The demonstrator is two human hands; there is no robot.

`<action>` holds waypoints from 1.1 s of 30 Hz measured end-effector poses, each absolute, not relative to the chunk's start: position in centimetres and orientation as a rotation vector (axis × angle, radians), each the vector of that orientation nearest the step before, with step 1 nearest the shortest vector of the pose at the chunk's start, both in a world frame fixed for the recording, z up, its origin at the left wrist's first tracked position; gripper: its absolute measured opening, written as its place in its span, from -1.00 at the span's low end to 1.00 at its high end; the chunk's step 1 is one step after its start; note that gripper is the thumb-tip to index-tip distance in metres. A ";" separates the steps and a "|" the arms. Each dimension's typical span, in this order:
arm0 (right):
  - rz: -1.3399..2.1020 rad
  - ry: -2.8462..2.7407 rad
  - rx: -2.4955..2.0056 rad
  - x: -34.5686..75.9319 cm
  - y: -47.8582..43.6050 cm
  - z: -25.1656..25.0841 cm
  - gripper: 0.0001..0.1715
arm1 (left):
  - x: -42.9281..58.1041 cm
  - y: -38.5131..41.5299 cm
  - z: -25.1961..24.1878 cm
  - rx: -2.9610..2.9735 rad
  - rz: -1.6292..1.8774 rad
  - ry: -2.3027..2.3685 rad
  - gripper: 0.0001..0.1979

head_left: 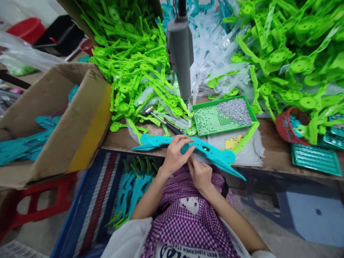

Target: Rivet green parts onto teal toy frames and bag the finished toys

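Note:
A long, curved turquoise plastic part lies across the front edge of the bench. Lime-green plastic arms join it near both ends; the right one reaches up over a white cloth. My left hand grips the middle of this part, thumb and fingers closed around it. Just below, my right hand has its fingers curled together against the near edge; what they pinch, if anything, is hidden. Above hangs a grey electric screwdriver, tip downward. Behind my hands lies a hammer with a black grip.
A green tray holds many small metal screws. Heaps of lime-green arms and white pieces cover the back. A cardboard box of turquoise parts stands left, a red basket right. A striped container with assembled parts sits below left.

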State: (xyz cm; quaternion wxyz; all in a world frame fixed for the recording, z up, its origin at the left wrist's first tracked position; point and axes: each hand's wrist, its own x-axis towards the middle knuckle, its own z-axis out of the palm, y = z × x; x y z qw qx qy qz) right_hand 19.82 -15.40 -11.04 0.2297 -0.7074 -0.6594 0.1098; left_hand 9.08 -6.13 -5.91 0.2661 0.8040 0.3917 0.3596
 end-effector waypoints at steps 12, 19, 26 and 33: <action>-0.064 -1.786 -1.845 19.1 -14.8 -12.8 -0.71 | 8.1 -4.4 -6.4 2.376 0.623 0.973 -0.66; 0.148 -1.734 -1.679 20.1 -15.9 -10.7 -0.77 | 7.5 -5.3 -6.6 2.280 0.873 1.028 -0.72; 0.172 -1.529 -1.787 30.5 -17.4 -2.8 -0.89 | 8.7 -12.2 -5.7 1.380 0.628 0.993 -0.80; 0.437 -1.763 -1.838 35.1 -8.3 -4.4 -0.72 | 8.0 -11.1 -6.2 1.724 0.754 1.108 -0.85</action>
